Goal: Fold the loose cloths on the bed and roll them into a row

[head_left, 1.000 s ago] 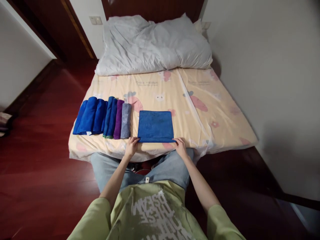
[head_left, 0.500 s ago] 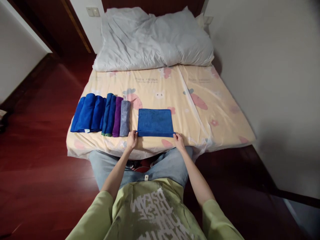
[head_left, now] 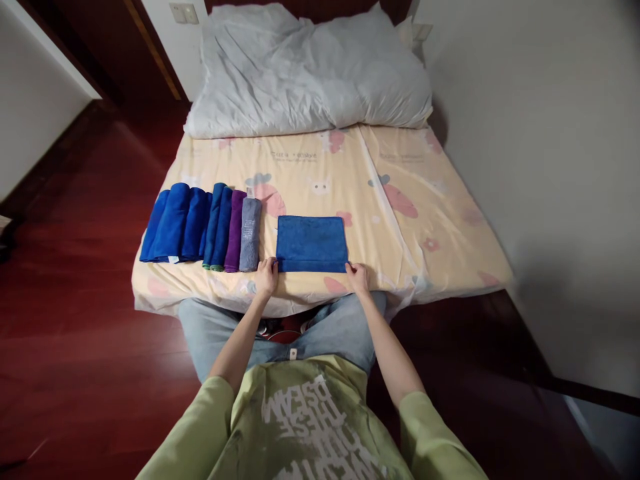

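Note:
A blue towel (head_left: 311,237) lies flat on the bed in front of me, its near edge turned over in a narrow strip. My left hand (head_left: 267,275) pinches the left end of that strip. At the right end, my right hand (head_left: 358,277) is closed on the other near corner. Just left of the towel stands a row of rolled towels: a grey one (head_left: 250,235), a purple one (head_left: 235,233), dark blue ones with green edges (head_left: 219,228) and several brighter blue ones (head_left: 173,223).
The bed (head_left: 450,247) has a yellow sheet with carrot and rabbit prints. Across its far end lies a bulky pale grey quilt (head_left: 310,73). A white wall (head_left: 540,167) runs along the right, and dark red floor (head_left: 85,280) shows at the left.
The folded strip at the towel's near edge looks slightly wider and flatter. Both hands keep their hold on its ends, and the view has shifted a little.

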A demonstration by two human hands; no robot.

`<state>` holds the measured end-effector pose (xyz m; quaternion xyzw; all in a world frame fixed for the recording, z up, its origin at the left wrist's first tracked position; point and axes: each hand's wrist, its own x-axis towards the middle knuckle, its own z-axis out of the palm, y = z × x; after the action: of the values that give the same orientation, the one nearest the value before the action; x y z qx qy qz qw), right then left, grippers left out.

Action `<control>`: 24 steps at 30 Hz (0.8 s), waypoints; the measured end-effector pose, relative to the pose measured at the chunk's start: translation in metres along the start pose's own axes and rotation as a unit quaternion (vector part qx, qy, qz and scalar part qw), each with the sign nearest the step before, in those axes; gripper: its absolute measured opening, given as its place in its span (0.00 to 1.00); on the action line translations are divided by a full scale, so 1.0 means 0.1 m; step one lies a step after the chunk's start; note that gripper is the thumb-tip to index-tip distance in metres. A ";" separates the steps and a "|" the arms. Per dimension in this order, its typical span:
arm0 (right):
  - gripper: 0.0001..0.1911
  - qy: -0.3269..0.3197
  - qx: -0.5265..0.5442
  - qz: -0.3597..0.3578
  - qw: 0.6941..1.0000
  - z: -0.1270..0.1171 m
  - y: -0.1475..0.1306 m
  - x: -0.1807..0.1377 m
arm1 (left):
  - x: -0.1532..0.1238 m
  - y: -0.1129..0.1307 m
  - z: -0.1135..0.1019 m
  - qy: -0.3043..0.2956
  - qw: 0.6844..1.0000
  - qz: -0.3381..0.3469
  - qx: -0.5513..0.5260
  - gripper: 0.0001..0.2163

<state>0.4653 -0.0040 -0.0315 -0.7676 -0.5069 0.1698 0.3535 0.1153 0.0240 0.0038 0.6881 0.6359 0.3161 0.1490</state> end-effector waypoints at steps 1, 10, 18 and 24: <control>0.23 0.005 0.000 0.001 1.000 -0.01 -0.01 -0.02 | -0.01 0.01 0.00 0.006 1.000 -0.001 0.006 0.08; 0.19 -0.046 -0.066 -0.238 0.968 -0.28 -0.15 -0.15 | -0.06 -0.04 -0.12 -0.082 0.988 0.127 0.025 0.15; 0.27 -0.103 -0.162 -0.270 0.944 -0.32 -0.24 -0.13 | -0.05 -0.03 -0.12 -0.089 0.987 0.126 0.050 0.23; 0.23 -0.107 -0.180 -0.253 0.945 -0.36 -0.34 -0.09 | 0.02 0.05 -0.22 -0.104 0.983 0.129 0.076 0.17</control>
<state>0.4615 -0.0177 0.0173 -0.6421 -0.7414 0.0617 0.1849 0.1052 0.0207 0.0240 0.8027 0.5452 0.2098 0.1199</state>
